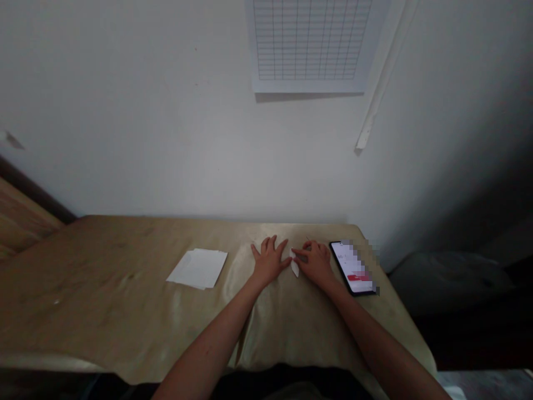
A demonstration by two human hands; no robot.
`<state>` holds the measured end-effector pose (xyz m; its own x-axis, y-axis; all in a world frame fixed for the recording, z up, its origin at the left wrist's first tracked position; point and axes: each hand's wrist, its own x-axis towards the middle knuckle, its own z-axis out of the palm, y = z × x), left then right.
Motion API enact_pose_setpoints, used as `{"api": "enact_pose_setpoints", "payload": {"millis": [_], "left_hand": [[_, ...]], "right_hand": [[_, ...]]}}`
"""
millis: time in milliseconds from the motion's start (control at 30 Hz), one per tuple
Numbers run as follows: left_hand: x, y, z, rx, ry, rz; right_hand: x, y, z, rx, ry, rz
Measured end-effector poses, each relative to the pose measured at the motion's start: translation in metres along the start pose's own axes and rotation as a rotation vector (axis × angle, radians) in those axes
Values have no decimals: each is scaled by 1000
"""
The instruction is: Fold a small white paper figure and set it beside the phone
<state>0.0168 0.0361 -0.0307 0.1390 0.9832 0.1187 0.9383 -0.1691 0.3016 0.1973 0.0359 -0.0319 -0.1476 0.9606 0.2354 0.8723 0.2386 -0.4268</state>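
My left hand lies flat on the table with its fingers spread, touching the left edge of a small white folded paper. My right hand rests on the paper's right side, fingers curled and pressing down on it. Most of the paper is hidden under the two hands. Both forearms reach in from the bottom of the view.
A small stack of white paper sheets lies left of my hands. A phone with a lit screen lies just right of my right hand. The table has a shiny tan cover and stands against a white wall with a grid chart.
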Motion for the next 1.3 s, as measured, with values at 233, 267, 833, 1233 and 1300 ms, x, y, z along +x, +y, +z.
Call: {"api": "enact_pose_setpoints", "payload": {"millis": [233, 267, 833, 1233, 1300], "left_hand": [[-2, 5, -6, -97, 71, 1], [-3, 5, -8, -114, 76, 2], [-3, 4, -15, -175, 41, 13], [-3, 3, -18, -116, 1, -15], [-2, 2, -19, -101, -12, -21]], "right_hand": [[-1, -2, 3, 14, 43, -6], [-1, -2, 3, 19, 51, -3], [-2, -5, -4, 51, 55, 1], [-2, -4, -4, -12, 33, 6], [-2, -3, -2, -47, 33, -12]]}}
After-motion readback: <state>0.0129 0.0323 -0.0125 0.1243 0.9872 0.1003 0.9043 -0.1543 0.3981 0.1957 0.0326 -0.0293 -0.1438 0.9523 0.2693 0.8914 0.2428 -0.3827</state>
